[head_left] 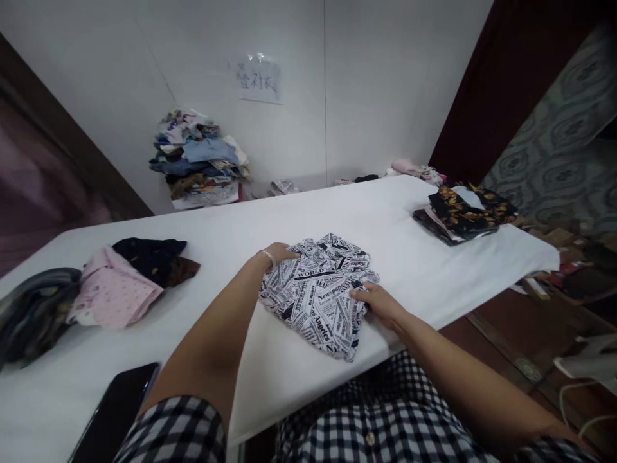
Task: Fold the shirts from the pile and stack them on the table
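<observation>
A folded black-and-white newspaper-print garment (pixel 321 289) lies on the white table (pixel 337 212) in front of me. My left hand (pixel 279 253) rests on its far left edge, fingers flat against the cloth, a bracelet on the wrist. My right hand (pixel 373 302) presses on its right side near the front edge, fingers laid over the fabric. Neither hand lifts the garment.
A pink dotted cloth (pixel 113 289), a dark garment (pixel 154 257) and grey fabric (pixel 33 312) lie at the left. A dark phone (pixel 118 408) sits near the front left edge. Folded dark floral clothes (pixel 463 212) lie at the right. A tall clothes pile (pixel 200 157) stands by the wall.
</observation>
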Demonstrator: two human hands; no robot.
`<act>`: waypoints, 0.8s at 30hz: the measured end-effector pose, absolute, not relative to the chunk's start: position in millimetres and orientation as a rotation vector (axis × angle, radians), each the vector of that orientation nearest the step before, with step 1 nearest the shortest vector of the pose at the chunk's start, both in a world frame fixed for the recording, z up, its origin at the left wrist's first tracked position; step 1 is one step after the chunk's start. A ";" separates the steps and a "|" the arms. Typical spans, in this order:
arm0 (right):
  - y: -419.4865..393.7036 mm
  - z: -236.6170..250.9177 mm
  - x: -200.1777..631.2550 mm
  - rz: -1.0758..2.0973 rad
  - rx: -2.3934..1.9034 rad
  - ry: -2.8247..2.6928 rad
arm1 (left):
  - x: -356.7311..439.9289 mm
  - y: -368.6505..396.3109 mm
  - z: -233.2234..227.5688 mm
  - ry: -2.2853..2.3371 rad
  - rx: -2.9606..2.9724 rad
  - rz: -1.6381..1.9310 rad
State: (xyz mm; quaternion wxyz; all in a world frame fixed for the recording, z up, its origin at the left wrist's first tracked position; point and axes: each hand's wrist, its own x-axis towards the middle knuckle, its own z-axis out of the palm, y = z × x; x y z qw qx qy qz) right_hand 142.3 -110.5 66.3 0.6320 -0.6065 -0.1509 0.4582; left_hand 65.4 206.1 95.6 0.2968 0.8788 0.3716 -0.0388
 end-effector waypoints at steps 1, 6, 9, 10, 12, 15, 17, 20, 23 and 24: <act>-110.3 68.4 146.3 1.031 -1.387 -0.376 | 60.7 206.2 98.3 0.975 2.282 -0.083; -96.4 92.7 182.1 0.922 -1.472 -0.542 | 45.1 207.8 126.2 0.817 1.772 0.131; -80.3 122.9 211.6 0.734 -1.529 -0.712 | 40.8 211.5 157.4 0.717 1.634 0.397; -75.7 134.8 220.8 0.661 -1.534 -0.778 | 38.5 212.2 169.0 0.657 1.620 0.496; -71.1 157.2 235.6 0.509 -1.531 -0.917 | 30.0 210.2 189.6 0.539 1.633 0.662; -81.6 173.1 244.5 0.234 -1.549 -1.122 | 3.9 191.8 200.9 0.502 1.758 0.780; -99.7 163.1 241.3 0.073 -1.593 -1.250 | -20.4 168.8 187.2 0.522 1.872 0.749; -133.2 119.8 226.5 0.053 -1.651 -1.470 | -57.4 126.3 138.9 0.476 2.030 0.616; -161.7 70.3 208.0 0.203 -1.670 -1.723 | -84.2 88.1 85.7 0.440 2.172 0.483; -168.5 58.3 202.7 0.236 -1.675 -1.766 | -89.9 78.6 72.6 0.443 2.217 0.463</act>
